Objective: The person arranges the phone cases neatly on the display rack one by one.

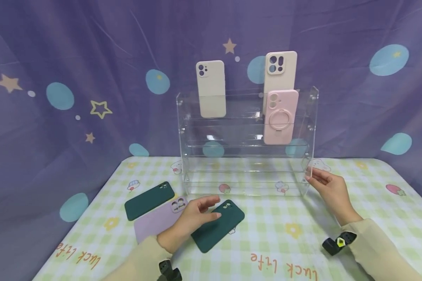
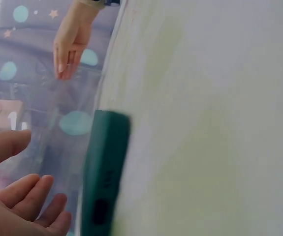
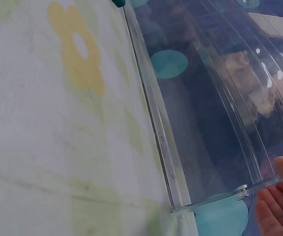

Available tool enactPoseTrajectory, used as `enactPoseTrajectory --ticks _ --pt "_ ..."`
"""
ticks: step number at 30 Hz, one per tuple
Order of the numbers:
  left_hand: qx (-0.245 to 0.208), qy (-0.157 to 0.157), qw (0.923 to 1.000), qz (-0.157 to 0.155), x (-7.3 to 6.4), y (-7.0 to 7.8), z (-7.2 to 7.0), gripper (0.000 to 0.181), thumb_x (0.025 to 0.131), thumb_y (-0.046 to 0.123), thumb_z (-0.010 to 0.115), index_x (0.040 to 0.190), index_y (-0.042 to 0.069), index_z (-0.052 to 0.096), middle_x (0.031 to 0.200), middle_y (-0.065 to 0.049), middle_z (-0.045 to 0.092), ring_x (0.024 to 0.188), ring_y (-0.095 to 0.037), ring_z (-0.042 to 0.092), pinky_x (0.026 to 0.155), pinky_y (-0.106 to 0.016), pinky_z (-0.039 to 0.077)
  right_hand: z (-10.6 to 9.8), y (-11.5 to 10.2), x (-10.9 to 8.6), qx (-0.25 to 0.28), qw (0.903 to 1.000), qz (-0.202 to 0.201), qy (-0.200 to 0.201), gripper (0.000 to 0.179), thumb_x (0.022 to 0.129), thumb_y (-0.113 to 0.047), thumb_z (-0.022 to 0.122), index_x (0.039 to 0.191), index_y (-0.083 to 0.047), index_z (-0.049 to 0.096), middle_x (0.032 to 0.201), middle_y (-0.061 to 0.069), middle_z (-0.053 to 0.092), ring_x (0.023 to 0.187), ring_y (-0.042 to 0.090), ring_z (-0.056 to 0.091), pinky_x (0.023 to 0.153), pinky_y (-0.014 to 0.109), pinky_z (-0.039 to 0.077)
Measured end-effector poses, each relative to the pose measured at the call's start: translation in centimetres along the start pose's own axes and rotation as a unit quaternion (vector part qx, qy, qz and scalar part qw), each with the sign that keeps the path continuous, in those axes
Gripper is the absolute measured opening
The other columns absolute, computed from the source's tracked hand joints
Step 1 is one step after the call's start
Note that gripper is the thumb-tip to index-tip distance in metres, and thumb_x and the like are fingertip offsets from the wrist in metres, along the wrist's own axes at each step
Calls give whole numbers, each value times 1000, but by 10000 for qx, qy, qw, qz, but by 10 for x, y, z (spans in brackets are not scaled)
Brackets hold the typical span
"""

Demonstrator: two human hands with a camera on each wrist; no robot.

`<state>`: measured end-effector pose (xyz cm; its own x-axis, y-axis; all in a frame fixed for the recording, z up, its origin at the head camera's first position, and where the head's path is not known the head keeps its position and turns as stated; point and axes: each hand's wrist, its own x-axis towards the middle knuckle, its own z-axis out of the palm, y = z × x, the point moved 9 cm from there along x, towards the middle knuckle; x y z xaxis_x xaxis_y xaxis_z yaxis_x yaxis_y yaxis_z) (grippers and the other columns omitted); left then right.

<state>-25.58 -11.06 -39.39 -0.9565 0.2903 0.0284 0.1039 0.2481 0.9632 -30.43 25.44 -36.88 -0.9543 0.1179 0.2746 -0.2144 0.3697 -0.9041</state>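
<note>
Right grip (image 1: 331,192) pinched on a clear, glossy, tiered stand (image 1: 244,146); left grip (image 1: 193,214), apart, by a dark green case (image 1: 223,227)

Right hand (image 1: 332,192) pinches clear rack (image 1: 246,171) — left hand (image 1: 192,215) above green case (image 1: 219,229).

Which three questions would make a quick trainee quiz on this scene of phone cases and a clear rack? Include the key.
1. How many phone cases stand on the clear rack?
2. True or false: the pink case stands lower than both white cases.
3. Which hand pinches the rack's side panel, and what is the other hand near?

Key:
1. Three.
2. True.
3. The right hand pinches it; the left hand, fingers relaxed, is near a dark green case.
</note>
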Motion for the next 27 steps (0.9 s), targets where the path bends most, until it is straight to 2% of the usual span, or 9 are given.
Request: enactPoseTrajectory --ticks 3,9,11,15,18,23,27 --pt "-134 -3 9998 -133 1 -6 4 48 82 4 70 126 -9 54 128 -23 56 123 -37 48 106 -50 32 1 0 2 -41 10000 -28 -4 51 89 -24 67 126 9 54 94 -24 63 83 -17 57 73 5 46" --pt "-155 130 9996 -207 6 -13 4 49 81 4 72 125 -9 55 128 -23 56 122 -36 50 104 -48 35 2 0 3 -216 9997 37 -112 51 89 -24 67 126 9 54 92 -21 64 80 -17 56 71 5 46" --pt "-137 149 9996 -194 8 -15 4 49 81 4 71 125 -9 55 128 -23 56 122 -36 50 104 -47 36 3 0 3 -260 9995 66 -170 52 89 -24 67 127 9 54 95 -15 66 79 -17 56 71 5 46" --pt "-207 126 9997 -76 13 -13 7 50 81 2 71 126 -10 53 129 -24 55 123 -36 49 104 -44 37 4 0 3 -294 9992 120 -257 54 90 -27 66 128 8 53 110 6 67 81 -18 55 73 5 46" --pt "-195 42 9998 35 19 -12 12 52 82 3 71 128 -10 52 130 -24 53 124 -36 48 105 -43 37 1 0 1 -338 9991 117 -218 53 90 -28 66 128 7 53 115 12 64 83 -19 55 74 5 45" --pt "124 -23 9999 71 22 -15 21 56 80 3 73 129 -10 50 131 -25 53 123 -37 49 103 -46 38 0 3 -1 -266 9993 132 -243 54 89 -26 67 127 9 53 110 3 66 82 -19 55 73 5 46" --pt "736 -182 9971 35 21 -15 25 64 77 7 77 132 -8 49 134 -22 51 124 -36 48 103 -48 37 0 3 -1 -359 9988 161 -293 56 89 -28 66 128 9 51 117 17 60 82 -21 53 73 4 45"
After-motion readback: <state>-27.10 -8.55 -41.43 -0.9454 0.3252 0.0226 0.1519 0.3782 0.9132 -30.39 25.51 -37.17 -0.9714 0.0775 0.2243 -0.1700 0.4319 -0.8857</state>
